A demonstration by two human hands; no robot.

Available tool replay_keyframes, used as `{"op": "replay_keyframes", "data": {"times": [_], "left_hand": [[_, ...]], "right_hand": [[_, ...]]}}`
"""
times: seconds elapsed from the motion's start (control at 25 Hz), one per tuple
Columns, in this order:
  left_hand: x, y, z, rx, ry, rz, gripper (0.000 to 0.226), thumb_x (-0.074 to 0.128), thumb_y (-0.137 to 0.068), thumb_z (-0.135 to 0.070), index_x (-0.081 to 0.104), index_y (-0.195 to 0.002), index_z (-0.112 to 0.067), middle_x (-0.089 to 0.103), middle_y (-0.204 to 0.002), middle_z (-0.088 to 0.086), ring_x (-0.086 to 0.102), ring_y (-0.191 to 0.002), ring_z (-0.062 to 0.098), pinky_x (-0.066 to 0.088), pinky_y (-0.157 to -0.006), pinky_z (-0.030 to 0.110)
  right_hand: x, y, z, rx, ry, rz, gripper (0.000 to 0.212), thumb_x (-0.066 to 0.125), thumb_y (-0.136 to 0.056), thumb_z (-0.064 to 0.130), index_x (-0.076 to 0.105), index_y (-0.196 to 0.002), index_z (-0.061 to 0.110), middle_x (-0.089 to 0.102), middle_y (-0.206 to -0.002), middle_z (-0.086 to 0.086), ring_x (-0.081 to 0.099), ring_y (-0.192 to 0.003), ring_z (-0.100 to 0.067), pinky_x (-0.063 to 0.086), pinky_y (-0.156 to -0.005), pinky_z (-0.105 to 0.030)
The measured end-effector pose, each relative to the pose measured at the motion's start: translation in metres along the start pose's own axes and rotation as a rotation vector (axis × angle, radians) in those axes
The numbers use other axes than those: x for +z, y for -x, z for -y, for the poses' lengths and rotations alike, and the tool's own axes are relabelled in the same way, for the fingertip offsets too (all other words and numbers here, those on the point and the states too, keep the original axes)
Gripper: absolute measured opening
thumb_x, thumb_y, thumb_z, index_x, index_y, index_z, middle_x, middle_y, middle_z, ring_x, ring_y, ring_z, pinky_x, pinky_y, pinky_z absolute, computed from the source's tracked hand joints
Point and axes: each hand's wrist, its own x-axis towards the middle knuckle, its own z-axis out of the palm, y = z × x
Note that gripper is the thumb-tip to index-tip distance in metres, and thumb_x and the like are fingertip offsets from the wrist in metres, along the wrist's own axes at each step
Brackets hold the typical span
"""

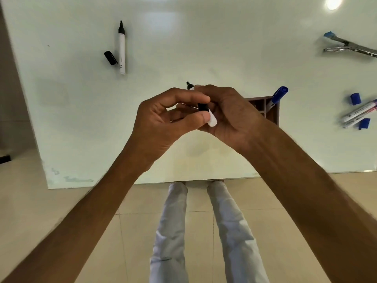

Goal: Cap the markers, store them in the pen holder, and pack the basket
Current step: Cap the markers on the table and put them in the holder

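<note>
Black marker (pixel 211 121): light, rigid, smooth barrel, grasped mid-body in right hand (pixel 230 113); left hand (pixel 163 121) fingers apparently pinch its black cap (pixel 203 107); best gripped near the nib.

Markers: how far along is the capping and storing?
Done: one capped blue marker stands in the pen holder. In hand: right hand holds an uncapped black marker; left hand pinches its cap. Left: another black marker and cap, two markers with loose blue caps. No basket in view.
</note>
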Motion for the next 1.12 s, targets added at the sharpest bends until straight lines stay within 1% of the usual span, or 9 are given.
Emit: {"op": "replay_keyframes", "data": {"times": [0.04,0.16,0.24,0.36,0.48,0.56,0.64,0.84,1.12], "left_hand": [[-0.001,0.002,0.0,-0.022,0.058,-0.001,0.023,0.08,-0.087,-0.008,0.081,-0.104,-0.022,0.08,-0.102,-0.001,0.078,-0.094,0.023,0.065,-0.089,0.041],[-0.006,0.008,-0.001,-0.16,0.255,-0.032,0.02,0.073,-0.09,-0.019,0.082,-0.105,-0.03,0.08,-0.105,0.001,0.082,-0.09,0.028,0.066,-0.072,0.038],[-0.013,0.01,-0.001,-0.244,0.332,-0.069,0.021,0.069,-0.089,-0.029,0.081,-0.106,-0.031,0.081,-0.106,0.001,0.082,-0.085,0.026,0.065,-0.066,0.034],[-0.02,0.013,0.0,-0.358,0.422,-0.114,0.026,0.066,-0.089,-0.037,0.081,-0.108,-0.029,0.081,-0.108,0.0,0.081,-0.081,0.019,0.063,-0.063,0.029],[-0.024,0.016,0.002,-0.438,0.448,-0.158,0.025,0.059,-0.099,-0.037,0.081,-0.106,-0.028,0.081,-0.108,0.0,0.079,-0.078,0.014,0.061,-0.063,0.025],[-0.023,0.016,0.004,-0.452,0.439,-0.171,0.027,0.056,-0.103,-0.037,0.081,-0.106,-0.027,0.081,-0.108,0.002,0.079,-0.077,0.013,0.062,-0.064,0.024],[-0.018,0.017,0.005,-0.454,0.423,-0.16,0.028,0.055,-0.105,-0.036,0.081,-0.106,-0.026,0.082,-0.107,0.005,0.08,-0.077,0.013,0.062,-0.063,0.024],[-0.005,0.02,0.007,-0.438,0.339,-0.111,0.031,0.056,-0.105,-0.033,0.085,-0.101,-0.023,0.084,-0.099,0.008,0.082,-0.074,0.017,0.063,-0.063,0.025],[-0.003,0.024,0.01,-0.397,0.357,-0.066,0.033,0.054,-0.108,-0.028,0.085,-0.104,-0.021,0.084,-0.105,0.009,0.083,-0.084,0.018,0.065,-0.07,0.025]], "right_hand": [[-0.001,0.002,0.0,-0.014,-0.024,-0.004,0.014,0.064,-0.1,0.014,0.068,-0.109,0.004,0.073,-0.097,-0.016,0.076,-0.09,-0.027,0.063,-0.092,-0.043],[-0.006,0.009,0.0,-0.045,-0.163,-0.041,0.018,0.067,-0.1,0.014,0.069,-0.11,-0.001,0.078,-0.096,-0.016,0.078,-0.081,-0.024,0.066,-0.072,-0.035],[-0.011,0.015,0.001,-0.103,-0.166,-0.097,0.019,0.069,-0.1,0.015,0.072,-0.111,-0.001,0.081,-0.096,-0.014,0.081,-0.083,-0.023,0.067,-0.074,-0.034],[-0.026,0.033,-0.001,-0.227,0.077,-0.171,0.024,0.074,-0.097,0.024,0.077,-0.112,0.006,0.082,-0.1,-0.007,0.078,-0.074,-0.017,0.064,-0.075,-0.032],[-0.039,0.056,-0.013,-0.401,0.429,-0.196,0.017,0.074,-0.095,0.028,0.082,-0.106,0.016,0.081,-0.098,-0.004,0.059,-0.052,-0.012,0.058,-0.064,-0.03],[-0.042,0.069,-0.022,-0.5,0.599,-0.147,0.011,0.075,-0.095,0.026,0.084,-0.102,0.022,0.081,-0.094,-0.001,0.054,-0.048,-0.013,0.054,-0.056,-0.028],[-0.043,0.076,-0.03,-0.529,0.69,-0.109,0.011,0.075,-0.096,0.024,0.083,-0.104,0.024,0.081,-0.091,0.002,0.054,-0.047,-0.012,0.054,-0.051,-0.026],[-0.042,0.079,-0.041,-0.542,0.745,-0.137,0.014,0.075,-0.095,0.026,0.082,-0.107,0.024,0.08,-0.084,0.008,0.056,-0.046,-0.007,0.05,-0.049,-0.017],[-0.036,0.081,-0.045,-0.618,0.817,-0.23,0.018,0.076,-0.095,0.028,0.082,-0.11,0.02,0.07,-0.069,0.024,0.06,-0.046,-0.009,0.049,-0.05,-0.012]]}}
